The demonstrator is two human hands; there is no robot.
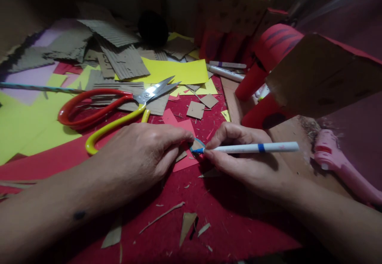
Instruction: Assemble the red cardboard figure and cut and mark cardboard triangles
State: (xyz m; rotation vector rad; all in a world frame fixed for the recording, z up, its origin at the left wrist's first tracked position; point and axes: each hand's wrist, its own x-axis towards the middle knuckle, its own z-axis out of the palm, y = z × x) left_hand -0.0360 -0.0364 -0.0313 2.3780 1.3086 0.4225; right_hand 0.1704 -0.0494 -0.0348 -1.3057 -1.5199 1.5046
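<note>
My right hand (241, 152) is closed round a white felt-tip pen (238, 148) with a blue tip and a blue band. The tip touches a small brown cardboard piece (196, 145) with a blue line along its curved edge. The fingers of my left hand (146, 148) pinch the left side of that cardboard piece and partly hide it. Beneath it lie red paper scraps (186, 164) on the dark red surface (167, 216). Scissors (146, 96) with one red and one yellow handle rest just beyond my left hand, blades apart.
Yellow paper (176, 71) and corrugated cardboard scraps (125, 59) are piled at the back left. On the right stand a red paper and cardboard model (280, 37) and a pink glue gun (337, 156). Two small cardboard squares (195, 110) and white pens (225, 73) lie ahead.
</note>
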